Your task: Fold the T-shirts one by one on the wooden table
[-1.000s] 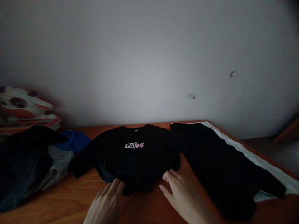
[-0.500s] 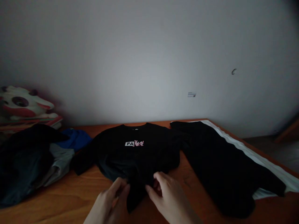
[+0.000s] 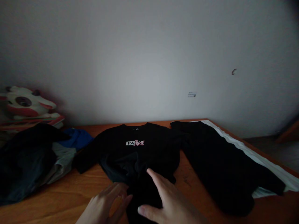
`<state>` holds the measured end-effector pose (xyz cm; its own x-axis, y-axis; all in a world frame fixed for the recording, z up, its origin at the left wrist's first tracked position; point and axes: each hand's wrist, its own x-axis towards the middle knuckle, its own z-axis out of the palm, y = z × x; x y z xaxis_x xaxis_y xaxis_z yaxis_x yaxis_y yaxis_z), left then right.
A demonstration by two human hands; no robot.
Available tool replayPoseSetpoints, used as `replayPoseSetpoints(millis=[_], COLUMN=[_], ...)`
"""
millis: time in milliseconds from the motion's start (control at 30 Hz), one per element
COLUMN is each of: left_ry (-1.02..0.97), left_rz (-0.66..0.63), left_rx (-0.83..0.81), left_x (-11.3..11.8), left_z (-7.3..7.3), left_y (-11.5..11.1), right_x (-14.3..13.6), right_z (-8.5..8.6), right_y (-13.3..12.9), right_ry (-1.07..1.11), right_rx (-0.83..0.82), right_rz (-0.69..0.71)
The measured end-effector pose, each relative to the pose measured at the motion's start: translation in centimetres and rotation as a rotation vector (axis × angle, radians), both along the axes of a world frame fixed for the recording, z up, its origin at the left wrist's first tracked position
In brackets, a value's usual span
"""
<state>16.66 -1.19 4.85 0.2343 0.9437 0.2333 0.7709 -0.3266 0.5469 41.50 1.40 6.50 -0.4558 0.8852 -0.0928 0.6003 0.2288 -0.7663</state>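
Note:
A black T-shirt (image 3: 161, 140) with a small printed logo on its chest lies front up on the wooden table, its lower part bunched and creased. At the left edge of that lower part, my left hand (image 3: 105, 202) has its thumb and fingers curled around the dark fabric; the exact grip is hard to see. My right hand (image 3: 173, 199) is open over the shirt's lower right part, thumb and forefinger spread wide apart. Black cloth shows between the two hands.
On the right, another black garment (image 3: 217, 165) lies over a white cloth (image 3: 263, 158). To the left are a dark clothing heap (image 3: 23, 165), a grey garment (image 3: 62, 160) and a blue one (image 3: 77, 138). A cow plush toy (image 3: 30, 102) sits by the wall (image 3: 140, 62).
My right hand has opened from a pinch on the shirt, its forefinger now stretched forward. My left hand has shifted slightly down and left. The shirt's lower part lies further toward me.

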Motion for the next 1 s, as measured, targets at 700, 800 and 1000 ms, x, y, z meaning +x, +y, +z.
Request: replayPoseSetpoints(millis=[700,800,1000], left_ry=[0.119,0.084,0.217], left_rz=[0.261,0.422,0.737], left_rx=[0.172,0.241,0.281], left_x=[-2.4,-5.1,-9.9], left_z=[-0.8,0.1,-0.1], left_y=[1.9,1.4,0.3], right_x=[1.4,3.4,7.0], right_z=[-0.2,0.0,-0.1], right_y=[0.6,1.3,2.8], right_ry=[-0.339,-0.206,0.063], right_rx=[0.210,0.289,0.461], right_rz=[0.018,-0.124,-0.450])
